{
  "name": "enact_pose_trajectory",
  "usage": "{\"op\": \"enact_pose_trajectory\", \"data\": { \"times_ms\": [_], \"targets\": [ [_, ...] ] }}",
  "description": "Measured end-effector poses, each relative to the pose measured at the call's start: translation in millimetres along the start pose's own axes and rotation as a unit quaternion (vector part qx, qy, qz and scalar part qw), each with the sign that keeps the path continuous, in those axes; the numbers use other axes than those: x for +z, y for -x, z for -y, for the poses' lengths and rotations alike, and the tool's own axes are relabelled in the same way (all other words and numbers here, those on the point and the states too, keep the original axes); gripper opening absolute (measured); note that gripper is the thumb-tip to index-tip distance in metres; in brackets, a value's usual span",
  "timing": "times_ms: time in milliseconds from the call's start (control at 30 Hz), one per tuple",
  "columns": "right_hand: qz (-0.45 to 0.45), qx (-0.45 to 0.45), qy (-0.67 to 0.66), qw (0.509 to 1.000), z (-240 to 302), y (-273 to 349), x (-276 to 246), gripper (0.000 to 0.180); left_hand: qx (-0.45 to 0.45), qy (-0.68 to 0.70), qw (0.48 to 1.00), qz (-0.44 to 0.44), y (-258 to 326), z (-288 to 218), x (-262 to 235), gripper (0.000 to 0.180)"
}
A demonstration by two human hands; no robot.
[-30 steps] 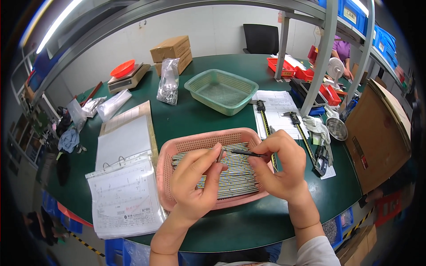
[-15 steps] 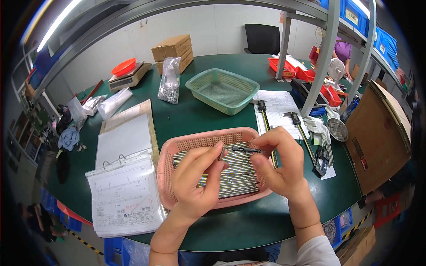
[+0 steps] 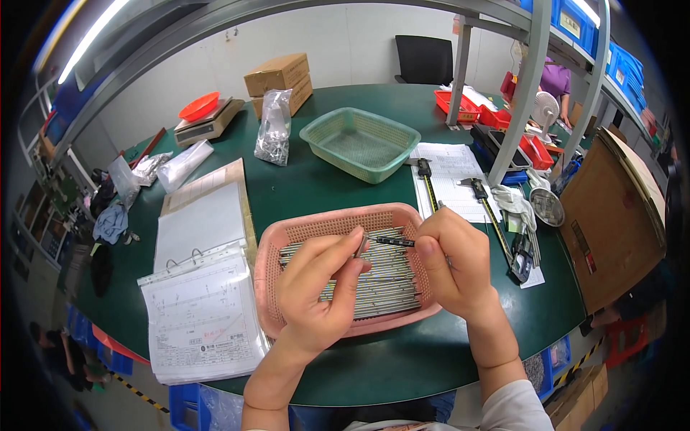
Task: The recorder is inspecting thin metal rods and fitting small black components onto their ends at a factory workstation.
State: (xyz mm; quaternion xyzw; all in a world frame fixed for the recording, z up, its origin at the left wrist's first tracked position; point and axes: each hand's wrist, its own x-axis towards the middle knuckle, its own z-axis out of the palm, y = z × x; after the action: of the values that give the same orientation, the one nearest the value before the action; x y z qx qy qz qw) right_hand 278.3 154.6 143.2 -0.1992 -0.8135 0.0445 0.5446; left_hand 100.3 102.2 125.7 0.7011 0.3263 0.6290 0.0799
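Right hand [image 3: 460,269] has just curled its fingers in, grip grasping the 3 o'clock end of the black rod [image 3: 395,241]; left hand [image 3: 316,284] pinches a small metal piece [image 3: 361,246] by the rod's 9 o'clock tip. Looks like both are still being worked above the pink basket [image 3: 264,291]

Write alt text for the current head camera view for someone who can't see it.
A person's left hand pinches a small metallic piece above a pink basket of thin rods, while the right hand holds a slim black object pointing toward the piece. An open ring binder lies left, two calipers right, and a green basket beyond.
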Motion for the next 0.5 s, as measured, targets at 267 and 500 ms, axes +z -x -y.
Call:
{"op": "enact_pose_trajectory", "data": {
  "times_ms": [267,500],
  "targets": [
    [-0.025,-0.011,-0.009,1.000,-1.5,-0.4,4.0,0.018,-0.011,0.018,0.999,-0.043,-0.6,0.4,4.3,0.033],
    [-0.025,0.032,-0.030,0.999,5.5,-2.7,4.5,0.019,-0.020,0.000,0.999,-0.037,-0.1,0.4,4.2,0.031]
  ]
}}
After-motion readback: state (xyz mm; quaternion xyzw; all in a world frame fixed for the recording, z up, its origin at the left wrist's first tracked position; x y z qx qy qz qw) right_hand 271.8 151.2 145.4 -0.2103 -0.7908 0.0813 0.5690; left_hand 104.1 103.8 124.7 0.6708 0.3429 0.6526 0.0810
